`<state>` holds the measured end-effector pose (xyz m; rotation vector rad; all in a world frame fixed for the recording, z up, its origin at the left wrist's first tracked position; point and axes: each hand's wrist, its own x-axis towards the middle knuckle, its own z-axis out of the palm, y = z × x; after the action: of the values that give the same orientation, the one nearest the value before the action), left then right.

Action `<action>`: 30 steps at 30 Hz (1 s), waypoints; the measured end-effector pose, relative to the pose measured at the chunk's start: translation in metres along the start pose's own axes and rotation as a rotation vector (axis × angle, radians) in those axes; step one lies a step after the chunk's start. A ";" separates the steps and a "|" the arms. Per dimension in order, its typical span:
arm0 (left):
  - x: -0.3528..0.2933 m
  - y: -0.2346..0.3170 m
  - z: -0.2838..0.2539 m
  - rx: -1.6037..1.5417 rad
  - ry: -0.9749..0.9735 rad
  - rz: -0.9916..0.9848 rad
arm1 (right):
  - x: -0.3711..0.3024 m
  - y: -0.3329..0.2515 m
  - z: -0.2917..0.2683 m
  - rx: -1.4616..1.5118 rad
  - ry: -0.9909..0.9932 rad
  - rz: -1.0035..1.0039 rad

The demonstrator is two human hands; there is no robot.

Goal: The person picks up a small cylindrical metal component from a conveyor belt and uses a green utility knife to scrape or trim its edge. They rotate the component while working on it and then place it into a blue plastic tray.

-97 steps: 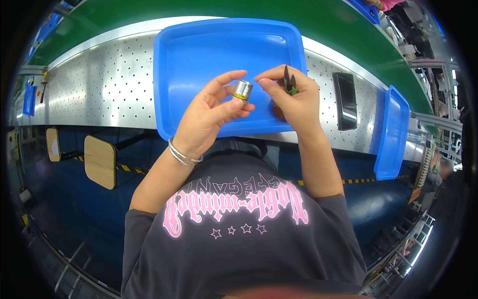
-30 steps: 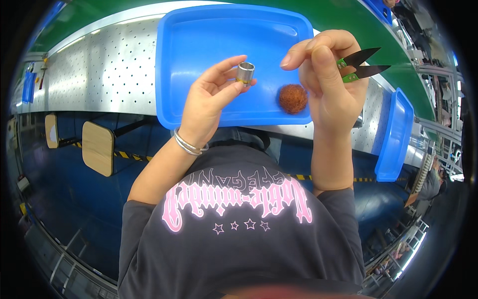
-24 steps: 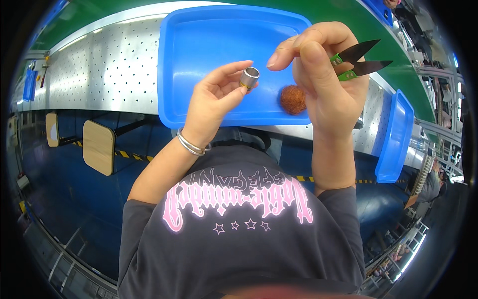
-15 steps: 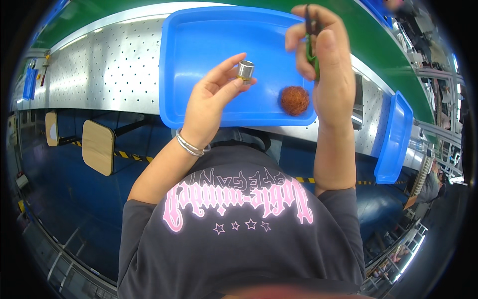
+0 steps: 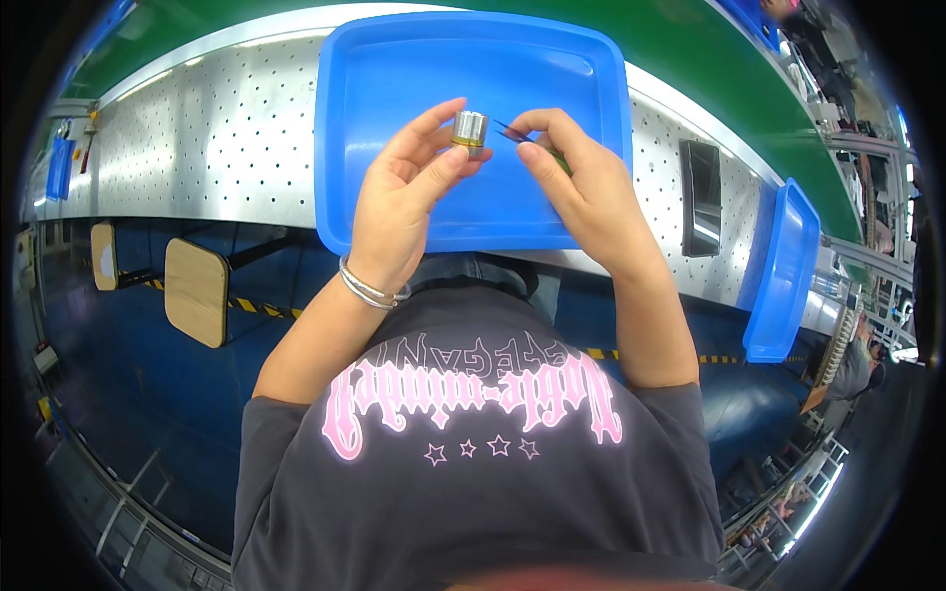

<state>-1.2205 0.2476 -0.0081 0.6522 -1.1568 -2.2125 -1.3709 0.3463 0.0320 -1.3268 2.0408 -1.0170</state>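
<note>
Over the blue tray (image 5: 345, 187), my left hand (image 5: 399, 187) pinches a small silver metal cylinder (image 5: 470, 130) between thumb and fingers. A yellowish band runs around the lower part of the cylinder. My right hand (image 5: 586, 192) is closed on a green-handled tool (image 5: 514, 135) with narrow dark pointed tips; its exact kind is hard to make out, since the fingers cover most of it. Its tips point toward the cylinder, with a small gap between them. The reddish-brown wiry ball in the tray is now hidden by my right hand.
The tray rests on a perforated metal bench (image 5: 227, 138). Right of it lies a flat black object (image 5: 702, 197), and farther right stands a second blue tray (image 5: 783, 276). A wooden-topped stool (image 5: 195, 293) is below the bench at left.
My right hand has come down and left with the green-handled tool, bringing its tips close to the cylinder. My left hand has shifted slightly left, and the wiry ball is now covered from sight.
</note>
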 end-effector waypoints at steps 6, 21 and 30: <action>0.000 -0.001 0.000 0.015 0.009 0.024 | -0.001 0.004 0.003 0.013 0.043 -0.140; -0.001 -0.003 0.001 0.005 0.001 0.018 | -0.001 0.008 0.008 0.055 0.115 -0.134; -0.001 -0.004 0.001 0.006 -0.009 0.017 | -0.003 0.010 0.007 0.109 0.084 -0.101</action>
<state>-1.2217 0.2512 -0.0109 0.6335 -1.1701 -2.2002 -1.3699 0.3495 0.0204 -1.3625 1.9649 -1.2300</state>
